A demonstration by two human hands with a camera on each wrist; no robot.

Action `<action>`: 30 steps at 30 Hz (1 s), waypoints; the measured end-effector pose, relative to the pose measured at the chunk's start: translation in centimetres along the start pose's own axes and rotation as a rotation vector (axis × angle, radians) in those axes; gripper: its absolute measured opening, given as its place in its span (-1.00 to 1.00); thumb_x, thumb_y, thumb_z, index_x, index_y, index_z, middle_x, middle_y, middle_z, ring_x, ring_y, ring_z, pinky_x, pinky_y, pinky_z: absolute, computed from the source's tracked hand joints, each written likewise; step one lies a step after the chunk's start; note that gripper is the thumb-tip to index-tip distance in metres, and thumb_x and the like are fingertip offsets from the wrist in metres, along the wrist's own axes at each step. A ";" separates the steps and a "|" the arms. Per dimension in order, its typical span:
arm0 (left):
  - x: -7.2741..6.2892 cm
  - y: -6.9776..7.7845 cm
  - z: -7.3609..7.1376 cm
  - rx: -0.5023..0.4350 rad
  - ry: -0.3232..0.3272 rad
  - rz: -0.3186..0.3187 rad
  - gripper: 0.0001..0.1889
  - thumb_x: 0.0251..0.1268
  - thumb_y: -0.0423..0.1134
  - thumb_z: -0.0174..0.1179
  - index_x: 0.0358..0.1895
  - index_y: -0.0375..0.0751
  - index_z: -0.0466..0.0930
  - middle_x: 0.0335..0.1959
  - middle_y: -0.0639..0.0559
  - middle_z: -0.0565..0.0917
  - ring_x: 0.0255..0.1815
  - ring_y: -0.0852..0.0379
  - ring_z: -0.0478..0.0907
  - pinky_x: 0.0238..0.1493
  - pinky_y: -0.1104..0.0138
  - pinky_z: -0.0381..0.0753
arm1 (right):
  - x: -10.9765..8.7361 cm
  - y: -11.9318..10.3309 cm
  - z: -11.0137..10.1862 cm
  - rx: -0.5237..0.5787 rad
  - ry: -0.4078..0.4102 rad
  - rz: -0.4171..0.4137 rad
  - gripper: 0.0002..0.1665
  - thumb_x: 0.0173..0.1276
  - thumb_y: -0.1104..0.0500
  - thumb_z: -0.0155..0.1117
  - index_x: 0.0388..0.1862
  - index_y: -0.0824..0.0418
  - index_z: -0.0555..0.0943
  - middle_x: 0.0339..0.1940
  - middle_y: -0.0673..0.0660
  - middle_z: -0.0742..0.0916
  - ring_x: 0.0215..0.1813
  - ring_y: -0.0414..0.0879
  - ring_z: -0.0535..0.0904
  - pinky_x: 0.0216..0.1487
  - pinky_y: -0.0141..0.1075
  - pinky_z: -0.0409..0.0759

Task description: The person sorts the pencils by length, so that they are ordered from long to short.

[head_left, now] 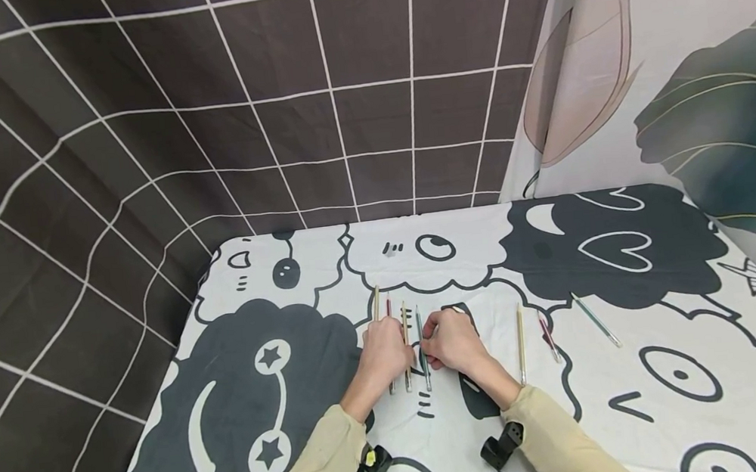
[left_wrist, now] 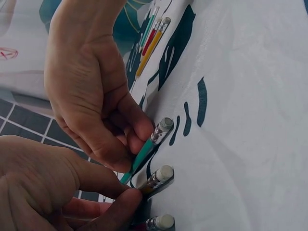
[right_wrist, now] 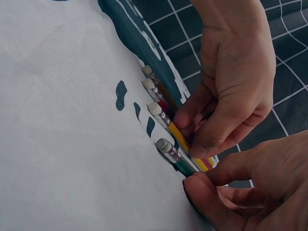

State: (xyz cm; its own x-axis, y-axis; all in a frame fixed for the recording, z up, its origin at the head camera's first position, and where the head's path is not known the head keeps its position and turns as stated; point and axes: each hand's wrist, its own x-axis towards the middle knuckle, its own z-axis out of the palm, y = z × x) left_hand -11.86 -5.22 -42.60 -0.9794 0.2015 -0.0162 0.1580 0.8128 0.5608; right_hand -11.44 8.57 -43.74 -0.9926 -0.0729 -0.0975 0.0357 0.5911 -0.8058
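Several eraser-tipped pencils lie side by side on the cloth between the hands. My left hand (head_left: pixel 389 350) pinches a yellow pencil (right_wrist: pixel 174 130) between thumb and forefinger. Just right of it, my right hand (head_left: pixel 455 341) pinches a green pencil (head_left: pixel 426 372), its eraser end pointing toward me. Left of these two lie a red pencil (right_wrist: pixel 155 90) and another yellow pencil (head_left: pixel 375 297), both partly hidden by the left hand. The fingertips of the two hands are close together.
Farther right on the patterned cloth (head_left: pixel 262 384) lie a spread-out yellow pencil (head_left: pixel 521 344), red pencil (head_left: pixel 549 337) and green pencil (head_left: pixel 596 319). A dark grid-pattern curtain (head_left: pixel 373 115) hangs behind the far edge. A leaf-print curtain (head_left: pixel 672 25) hangs at the right.
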 end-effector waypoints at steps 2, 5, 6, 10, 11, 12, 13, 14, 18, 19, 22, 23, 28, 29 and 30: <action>0.0 0.0 0.0 -0.003 -0.002 -0.001 -0.65 -0.04 -0.53 0.25 -0.72 -0.09 0.31 -0.83 0.12 0.33 -0.74 0.14 0.33 -0.74 0.36 0.28 | 0.0 0.0 0.0 -0.002 0.000 0.005 -0.88 0.11 0.44 0.33 -0.51 0.31 0.58 -0.81 0.02 0.61 -0.77 -0.14 0.59 -0.68 -0.33 0.53; 0.0 0.0 -0.1 -0.003 -0.004 -0.001 -0.64 -0.04 -0.53 0.26 -0.72 -0.08 0.31 -0.84 0.13 0.32 -0.74 0.15 0.32 -0.74 0.36 0.27 | 0.1 0.0 0.0 -0.002 0.000 0.005 -0.89 0.11 0.44 0.32 -0.51 0.32 0.58 -0.81 0.02 0.61 -0.77 -0.14 0.59 -0.68 -0.33 0.53; 0.0 0.0 -0.1 -0.004 -0.004 0.000 -0.63 -0.04 -0.53 0.26 -0.72 -0.08 0.30 -0.84 0.14 0.31 -0.75 0.15 0.32 -0.74 0.36 0.26 | 0.1 0.0 0.0 -0.001 0.000 0.004 -0.89 0.11 0.44 0.32 -0.51 0.32 0.58 -0.81 0.02 0.61 -0.77 -0.14 0.59 -0.68 -0.33 0.53; -0.1 0.0 0.0 -0.007 0.002 0.008 -0.61 -0.05 -0.54 0.25 -0.74 -0.07 0.28 -0.86 0.16 0.26 -0.76 0.16 0.28 -0.75 0.37 0.23 | 0.1 0.1 0.0 -0.007 -0.002 0.001 -0.89 0.11 0.44 0.32 -0.51 0.31 0.58 -0.81 0.02 0.62 -0.77 -0.13 0.59 -0.67 -0.33 0.52; -0.1 0.0 0.0 -0.007 0.005 0.010 -0.61 -0.06 -0.54 0.24 -0.75 -0.06 0.27 -0.87 0.17 0.25 -0.77 0.17 0.28 -0.75 0.37 0.23 | 0.0 0.1 0.0 -0.008 -0.003 0.001 -0.89 0.11 0.44 0.32 -0.51 0.31 0.58 -0.81 0.02 0.62 -0.77 -0.13 0.59 -0.67 -0.34 0.52; -0.1 0.0 0.0 -0.007 0.006 0.013 -0.60 -0.06 -0.54 0.24 -0.75 -0.06 0.26 -0.87 0.18 0.24 -0.77 0.17 0.28 -0.75 0.37 0.23 | 0.0 0.1 0.0 -0.011 -0.004 0.000 -0.90 0.10 0.44 0.31 -0.51 0.31 0.58 -0.81 0.01 0.62 -0.77 -0.13 0.59 -0.66 -0.34 0.52; -0.1 0.0 0.0 -0.007 0.008 0.014 -0.60 -0.07 -0.54 0.24 -0.76 -0.06 0.26 -0.88 0.18 0.23 -0.77 0.17 0.27 -0.75 0.37 0.23 | 0.0 0.1 0.0 -0.011 -0.006 -0.001 -0.90 0.10 0.44 0.31 -0.51 0.31 0.58 -0.81 0.01 0.62 -0.77 -0.13 0.59 -0.66 -0.34 0.52; -0.1 0.0 0.0 -0.008 0.008 0.015 -0.60 -0.08 -0.55 0.23 -0.76 -0.05 0.25 -0.88 0.19 0.23 -0.78 0.17 0.27 -0.76 0.37 0.23 | 0.0 0.1 0.0 -0.012 -0.009 -0.002 -0.90 0.10 0.44 0.31 -0.50 0.32 0.58 -0.81 0.01 0.62 -0.77 -0.14 0.59 -0.66 -0.34 0.52; -0.1 -0.1 0.0 -0.001 0.006 0.013 -0.60 -0.09 -0.54 0.23 -0.78 -0.05 0.26 -0.89 0.19 0.24 -0.76 0.16 0.29 -0.74 0.36 0.25 | -0.1 0.1 0.1 -0.007 -0.009 -0.009 -0.89 0.11 0.45 0.31 -0.50 0.32 0.57 -0.81 0.01 0.61 -0.77 -0.14 0.58 -0.66 -0.33 0.52; -0.1 -0.1 0.0 0.000 0.006 0.012 -0.60 -0.09 -0.54 0.24 -0.78 -0.05 0.27 -0.89 0.18 0.24 -0.76 0.15 0.30 -0.74 0.36 0.26 | -0.1 0.1 0.1 -0.004 -0.007 -0.010 -0.88 0.12 0.45 0.32 -0.51 0.31 0.57 -0.81 0.01 0.61 -0.77 -0.14 0.58 -0.66 -0.33 0.52; -0.1 -0.1 0.0 0.008 0.011 0.014 -0.60 -0.11 -0.54 0.25 -0.78 -0.05 0.27 -0.90 0.18 0.25 -0.76 0.15 0.31 -0.74 0.35 0.27 | -0.1 0.1 0.0 0.003 -0.003 -0.013 -0.85 0.12 0.44 0.33 -0.53 0.29 0.56 -0.82 0.01 0.61 -0.77 -0.14 0.58 -0.67 -0.33 0.52; -0.1 -0.1 0.0 0.009 0.010 0.014 -0.60 -0.11 -0.54 0.25 -0.79 -0.05 0.26 -0.90 0.18 0.24 -0.77 0.15 0.31 -0.74 0.36 0.27 | -0.1 0.1 0.0 0.005 -0.003 -0.012 -0.85 0.12 0.44 0.32 -0.53 0.29 0.56 -0.82 0.02 0.61 -0.77 -0.13 0.58 -0.66 -0.33 0.52; -0.1 -0.1 -0.2 -0.010 0.011 0.004 -0.57 -0.13 -0.55 0.23 -0.81 -0.05 0.22 -0.92 0.18 0.22 -0.81 0.18 0.26 -0.79 0.38 0.24 | -0.1 0.1 0.0 0.017 -0.013 -0.004 -0.88 0.12 0.45 0.31 -0.51 0.31 0.56 -0.81 0.03 0.61 -0.76 -0.13 0.59 -0.66 -0.31 0.54; -0.1 -0.1 -0.2 -0.011 0.014 0.005 -0.57 -0.13 -0.55 0.23 -0.82 -0.05 0.21 -0.91 0.18 0.22 -0.82 0.18 0.25 -0.80 0.39 0.24 | -0.1 0.0 0.0 0.019 -0.014 -0.005 -0.88 0.12 0.45 0.31 -0.51 0.32 0.56 -0.81 0.03 0.61 -0.76 -0.13 0.59 -0.66 -0.31 0.54; -0.1 -0.1 -0.2 -0.011 0.016 0.007 -0.56 -0.13 -0.55 0.24 -0.82 -0.05 0.21 -0.91 0.18 0.22 -0.82 0.19 0.25 -0.80 0.39 0.23 | -0.1 0.0 0.0 0.021 -0.014 -0.005 -0.89 0.12 0.45 0.30 -0.51 0.32 0.56 -0.80 0.03 0.61 -0.76 -0.13 0.59 -0.66 -0.31 0.55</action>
State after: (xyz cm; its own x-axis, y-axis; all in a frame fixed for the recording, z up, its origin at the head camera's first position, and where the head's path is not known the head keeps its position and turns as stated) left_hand -11.80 -5.45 -42.49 -0.9801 0.1984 0.0012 0.1638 0.8052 0.5700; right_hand -11.38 8.61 -43.76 -0.9910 -0.0871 -0.1013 0.0332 0.5737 -0.8184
